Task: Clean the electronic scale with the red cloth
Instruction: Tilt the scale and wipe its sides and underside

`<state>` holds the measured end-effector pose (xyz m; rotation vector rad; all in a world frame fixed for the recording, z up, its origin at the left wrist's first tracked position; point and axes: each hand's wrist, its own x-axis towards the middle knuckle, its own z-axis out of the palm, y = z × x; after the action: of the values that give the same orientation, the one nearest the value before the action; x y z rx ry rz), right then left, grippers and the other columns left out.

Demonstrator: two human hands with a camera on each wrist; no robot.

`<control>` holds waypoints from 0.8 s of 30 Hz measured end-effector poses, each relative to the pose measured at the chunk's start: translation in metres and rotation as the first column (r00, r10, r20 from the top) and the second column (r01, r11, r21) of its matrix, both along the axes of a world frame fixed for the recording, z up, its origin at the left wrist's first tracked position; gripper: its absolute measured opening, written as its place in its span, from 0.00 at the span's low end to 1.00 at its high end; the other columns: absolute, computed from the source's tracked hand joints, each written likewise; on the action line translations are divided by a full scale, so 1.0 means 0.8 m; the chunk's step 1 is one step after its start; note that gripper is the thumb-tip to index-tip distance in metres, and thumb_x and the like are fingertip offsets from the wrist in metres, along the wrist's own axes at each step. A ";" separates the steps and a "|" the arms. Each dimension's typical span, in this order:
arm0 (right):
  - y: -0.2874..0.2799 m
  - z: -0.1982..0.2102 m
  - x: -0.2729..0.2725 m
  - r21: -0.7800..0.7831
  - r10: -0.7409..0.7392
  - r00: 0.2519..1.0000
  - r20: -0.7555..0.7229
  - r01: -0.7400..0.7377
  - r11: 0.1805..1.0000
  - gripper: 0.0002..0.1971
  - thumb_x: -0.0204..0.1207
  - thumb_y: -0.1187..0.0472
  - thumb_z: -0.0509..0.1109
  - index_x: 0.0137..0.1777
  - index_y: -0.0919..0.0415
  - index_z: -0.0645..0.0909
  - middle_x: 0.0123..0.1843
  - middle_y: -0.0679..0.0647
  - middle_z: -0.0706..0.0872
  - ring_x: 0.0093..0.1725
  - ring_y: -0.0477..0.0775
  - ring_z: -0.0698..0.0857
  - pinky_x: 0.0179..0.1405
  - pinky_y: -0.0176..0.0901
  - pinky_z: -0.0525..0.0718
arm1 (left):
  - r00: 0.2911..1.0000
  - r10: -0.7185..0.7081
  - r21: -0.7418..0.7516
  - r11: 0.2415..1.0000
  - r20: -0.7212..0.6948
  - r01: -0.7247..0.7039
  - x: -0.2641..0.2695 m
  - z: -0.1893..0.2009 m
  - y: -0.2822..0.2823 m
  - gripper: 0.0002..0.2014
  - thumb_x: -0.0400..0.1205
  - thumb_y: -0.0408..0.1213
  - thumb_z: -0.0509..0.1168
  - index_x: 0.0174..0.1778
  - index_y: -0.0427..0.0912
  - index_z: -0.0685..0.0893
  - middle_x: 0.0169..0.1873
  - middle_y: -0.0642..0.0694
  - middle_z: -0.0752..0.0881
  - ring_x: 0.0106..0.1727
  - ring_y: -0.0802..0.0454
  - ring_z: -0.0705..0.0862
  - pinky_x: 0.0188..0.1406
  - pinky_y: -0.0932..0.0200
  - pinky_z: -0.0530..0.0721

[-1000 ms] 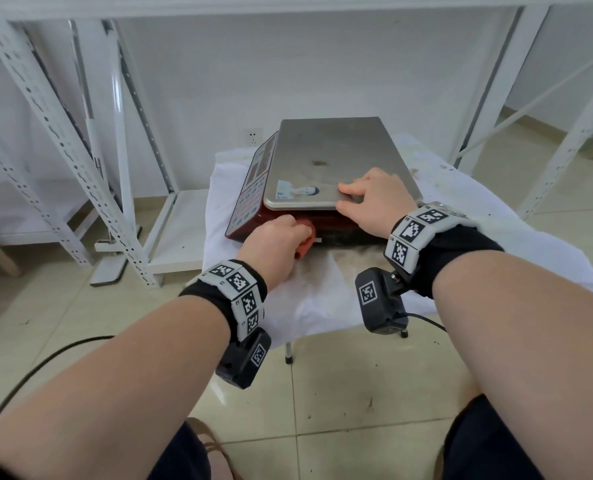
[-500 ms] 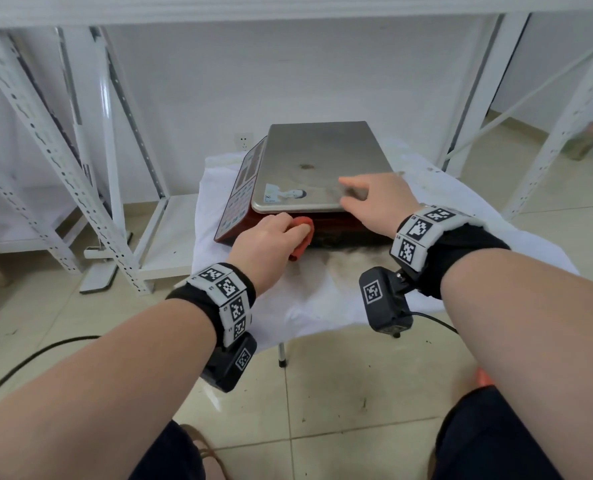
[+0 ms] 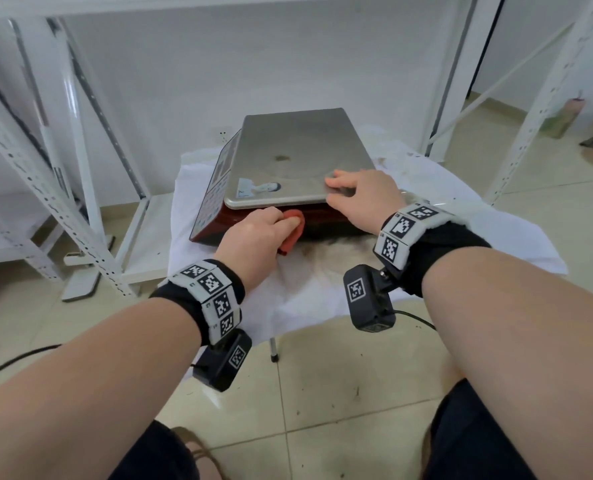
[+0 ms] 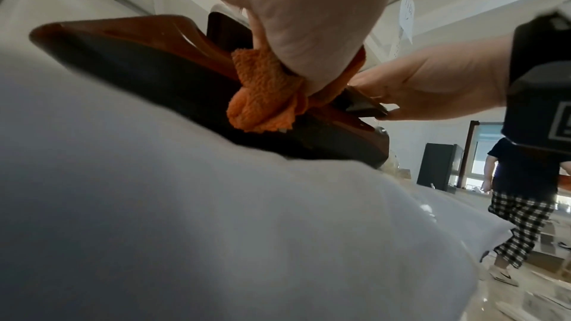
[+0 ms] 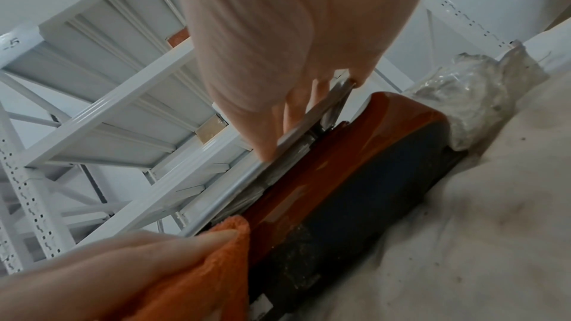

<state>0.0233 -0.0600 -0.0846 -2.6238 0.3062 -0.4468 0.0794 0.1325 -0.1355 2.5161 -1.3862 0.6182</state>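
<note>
The electronic scale [image 3: 298, 150] has a steel platter over a red body [image 3: 215, 221] and stands on a white-covered table. My left hand [image 3: 281, 223] grips the bunched red cloth [image 3: 293, 233] and presses it against the near side of the red body, just under the platter's rim. The left wrist view shows the cloth [image 4: 262, 97] wadded under my left hand [image 4: 309, 33]. My right hand [image 3: 357, 195] holds the platter's near right corner, fingers [image 5: 293, 111] on top and thumb at the rim. A brown stain [image 3: 283, 156] marks the platter.
The white table cover [image 3: 444, 220] is smudged dark in front of the scale. White metal shelving [image 3: 80, 202] stands at left, and more uprights [image 3: 547, 98] at right. Crumpled plastic [image 5: 479, 87] lies by the scale's right end. A person in checked trousers [image 4: 519, 216] walks behind.
My left hand has slid the cloth a little to the right along the scale's near side. The right hand has stayed on the platter's corner.
</note>
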 end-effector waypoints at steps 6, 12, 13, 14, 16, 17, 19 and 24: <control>-0.001 0.000 0.001 0.002 0.002 1.000 -0.001 -0.002 1.000 0.17 0.77 0.54 0.66 0.66 0.47 0.82 0.74 0.45 0.77 0.75 0.50 0.73 0.74 0.41 0.67 | 0.996 0.004 0.111 0.994 -0.093 0.006 -0.007 0.002 -0.023 0.15 0.71 0.24 0.67 0.53 0.40 0.86 0.42 0.40 0.82 0.42 0.39 0.83 0.34 0.49 0.85; -0.002 0.001 0.001 0.018 0.002 1.000 -0.006 -0.002 1.000 0.18 0.77 0.54 0.66 0.67 0.47 0.82 0.74 0.45 0.77 0.75 0.48 0.73 0.74 0.40 0.67 | 0.990 0.036 0.272 0.962 -0.137 0.003 -0.007 0.016 -0.028 0.15 0.77 0.29 0.62 0.57 0.46 0.84 0.46 0.46 0.78 0.46 0.46 0.81 0.42 0.50 0.83; -0.002 0.001 0.001 0.023 0.004 1.000 -0.005 -0.004 1.000 0.18 0.77 0.54 0.66 0.66 0.47 0.82 0.73 0.45 0.77 0.75 0.48 0.73 0.74 0.39 0.67 | 0.990 0.026 0.233 0.972 -0.137 0.007 -0.006 0.018 -0.024 0.17 0.75 0.27 0.63 0.57 0.46 0.84 0.45 0.46 0.79 0.44 0.46 0.81 0.39 0.51 0.84; -0.002 0.001 0.001 0.030 0.007 1.000 -0.002 -0.007 1.000 0.17 0.77 0.54 0.66 0.66 0.47 0.82 0.73 0.46 0.78 0.74 0.48 0.73 0.74 0.39 0.68 | 0.991 0.009 0.177 0.984 -0.132 0.015 -0.004 0.019 -0.019 0.18 0.72 0.25 0.65 0.56 0.44 0.85 0.45 0.45 0.80 0.42 0.46 0.82 0.34 0.52 0.84; -0.001 0.001 0.001 0.037 0.011 1.000 0.016 -0.012 0.999 0.16 0.76 0.55 0.67 0.63 0.49 0.84 0.71 0.48 0.80 0.73 0.50 0.75 0.72 0.41 0.69 | 0.992 -0.043 0.053 0.997 -0.122 0.050 0.000 0.020 -0.017 0.17 0.67 0.21 0.67 0.50 0.40 0.86 0.42 0.44 0.82 0.36 0.45 0.83 0.28 0.55 0.83; -0.001 0.001 0.001 0.036 0.013 1.000 0.025 -0.014 0.999 0.15 0.76 0.55 0.67 0.62 0.50 0.85 0.70 0.49 0.81 0.72 0.51 0.76 0.72 0.42 0.70 | 0.992 -0.050 0.031 0.998 -0.115 0.054 -0.001 0.022 -0.020 0.17 0.66 0.20 0.67 0.47 0.39 0.87 0.41 0.44 0.82 0.35 0.45 0.83 0.27 0.55 0.84; 0.000 0.001 0.000 0.042 0.012 0.999 0.032 -0.014 0.999 0.15 0.77 0.56 0.67 0.62 0.50 0.85 0.70 0.49 0.81 0.72 0.49 0.76 0.71 0.40 0.70 | 0.995 -0.030 0.054 0.998 -0.093 0.035 -0.003 0.024 -0.031 0.14 0.65 0.21 0.67 0.44 0.39 0.86 0.40 0.44 0.82 0.36 0.43 0.83 0.29 0.51 0.84; -0.001 0.003 -0.002 0.046 0.013 0.999 0.029 -0.015 0.999 0.14 0.76 0.56 0.67 0.61 0.50 0.85 0.71 0.48 0.80 0.72 0.47 0.76 0.70 0.38 0.70 | 0.996 -0.082 0.125 0.989 -0.024 0.084 -0.011 0.023 -0.044 0.07 0.74 0.22 0.61 0.40 0.36 0.83 0.38 0.39 0.80 0.35 0.39 0.80 0.26 0.48 0.83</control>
<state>0.0220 -0.0610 -0.0822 -2.5708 0.2854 -0.4670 0.0707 0.0976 -0.1171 2.5366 -1.5603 0.5042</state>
